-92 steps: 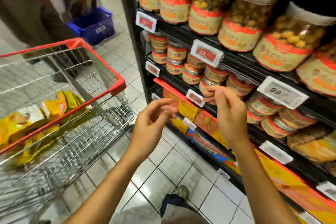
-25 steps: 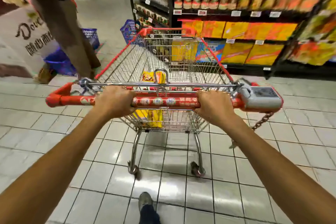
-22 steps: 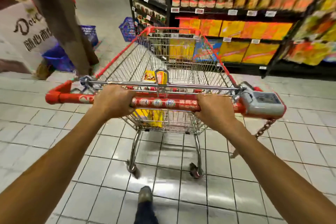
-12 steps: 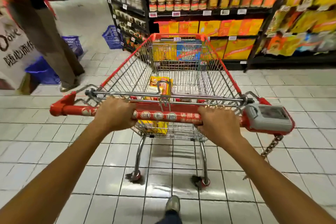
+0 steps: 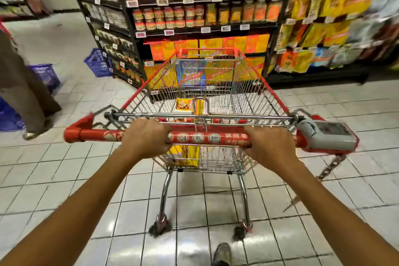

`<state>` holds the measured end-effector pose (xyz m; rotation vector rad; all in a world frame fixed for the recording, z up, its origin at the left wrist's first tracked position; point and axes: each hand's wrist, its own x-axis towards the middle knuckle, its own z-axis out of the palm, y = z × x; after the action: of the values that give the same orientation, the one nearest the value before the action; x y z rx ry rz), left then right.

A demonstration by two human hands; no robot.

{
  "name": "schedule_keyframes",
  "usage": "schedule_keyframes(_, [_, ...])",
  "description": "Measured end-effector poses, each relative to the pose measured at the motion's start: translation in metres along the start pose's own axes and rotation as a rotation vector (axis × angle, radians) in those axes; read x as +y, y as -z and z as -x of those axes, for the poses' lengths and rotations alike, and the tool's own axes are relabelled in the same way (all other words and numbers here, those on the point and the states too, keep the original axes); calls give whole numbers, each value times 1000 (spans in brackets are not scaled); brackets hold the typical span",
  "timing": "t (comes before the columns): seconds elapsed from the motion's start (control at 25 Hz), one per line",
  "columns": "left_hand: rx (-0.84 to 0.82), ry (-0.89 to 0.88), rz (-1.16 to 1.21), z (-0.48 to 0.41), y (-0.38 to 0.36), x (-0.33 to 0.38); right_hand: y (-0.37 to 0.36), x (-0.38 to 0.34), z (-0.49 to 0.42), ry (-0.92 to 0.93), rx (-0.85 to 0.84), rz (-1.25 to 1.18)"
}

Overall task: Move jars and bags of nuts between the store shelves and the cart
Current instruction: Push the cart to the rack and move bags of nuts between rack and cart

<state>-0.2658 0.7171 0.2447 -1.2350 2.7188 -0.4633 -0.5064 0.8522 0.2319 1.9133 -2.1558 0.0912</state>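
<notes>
A wire shopping cart (image 5: 248, 97) with red trim stands in front of me, its front end close to the store shelves (image 5: 205, 30). My left hand (image 5: 146, 138) and my right hand (image 5: 269, 147) both grip the cart's red handle bar (image 5: 207, 138). Yellow bags of nuts (image 5: 187, 106) lie in the cart's basket, partly hidden behind the handle. Rows of nut jars (image 5: 168, 17) fill the upper shelves and yellow and orange boxes (image 5: 211, 44) the lower ones. Bags (image 5: 319, 36) hang on the rack to the right.
Another person's legs in brown trousers (image 5: 21, 93) stand at the left, beside blue plastic baskets (image 5: 98, 62) on the tiled floor. A grey coin lock (image 5: 328, 134) with a chain hangs off the handle's right end. My shoe (image 5: 222, 254) shows at the bottom.
Earlier my hands were free beside the jar shelf. Over the last second both hold the handle, and the cart has rolled closer to the shelves ahead, swinging a little to the right.
</notes>
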Motion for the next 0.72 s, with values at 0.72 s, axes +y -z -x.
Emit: schedule_keyframes(0.72, [58, 49, 102, -327, 81, 277, -85, 432, -134, 32, -63, 63])
